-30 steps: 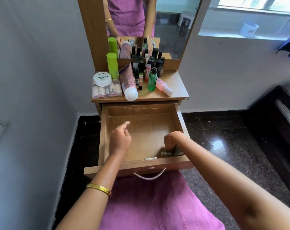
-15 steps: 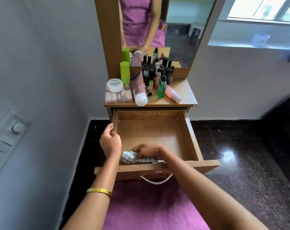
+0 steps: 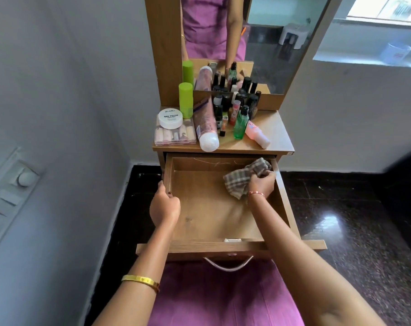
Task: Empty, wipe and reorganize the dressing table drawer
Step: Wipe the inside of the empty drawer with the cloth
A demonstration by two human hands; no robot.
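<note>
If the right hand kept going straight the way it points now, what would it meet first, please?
Probably the drawer's back right corner: the right hand pushes the cloth toward it, cloth touching first. Depth is uncertain.

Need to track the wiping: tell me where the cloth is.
Head view: the cloth is in the drawer's far right corner, held by the right hand.

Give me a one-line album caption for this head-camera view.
Right hand wipes the emptied drawer's back corner with a checked cloth while the left hand holds its side; cosmetics wait on top.
</note>
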